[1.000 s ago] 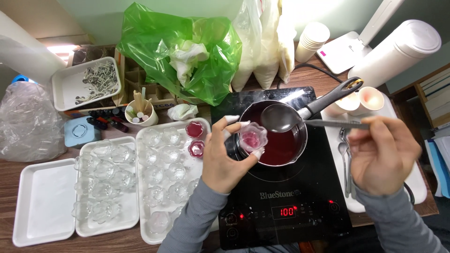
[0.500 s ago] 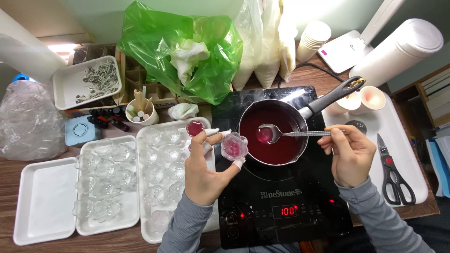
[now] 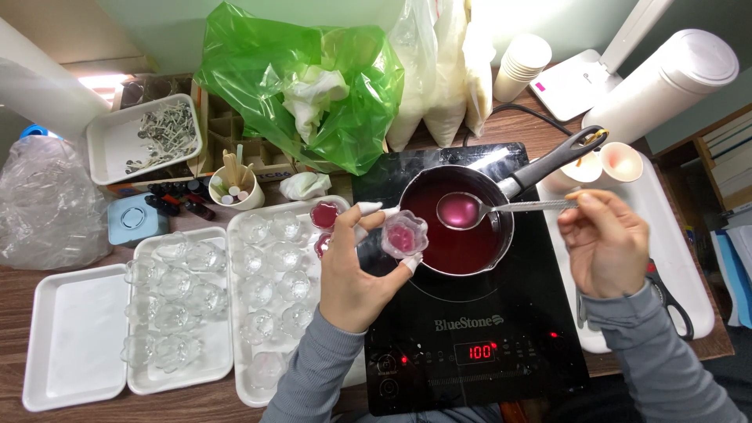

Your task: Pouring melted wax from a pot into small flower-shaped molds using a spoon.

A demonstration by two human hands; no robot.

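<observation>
A: Left grip grasps a small clear flower-shaped cup by its rim with thumb and taped fingertips, just beside the pot. Right grip is pinched on the handle of a spoon, whose bowl hangs over the pot, full of red liquid.

B: How does the cup handle?

A: Light, stiff, likely brittle and slick. It already holds some red liquid, so it should stay level. Holding it by the rim keeps fingers clear of the fill, which I judge to be hot, since the pot sits on a lit cooktop.

B: And the spoon?

A: Thin metal, rigid; a full bowl spills with any tilt.

B: Anything in the way?

A: The pot's long handle slants away beyond the spoon. Left of the pot, a white tray packed with empty cups and two filled ones sits close under the left wrist. Scissors lie right of the cooktop, under the right forearm.
</observation>
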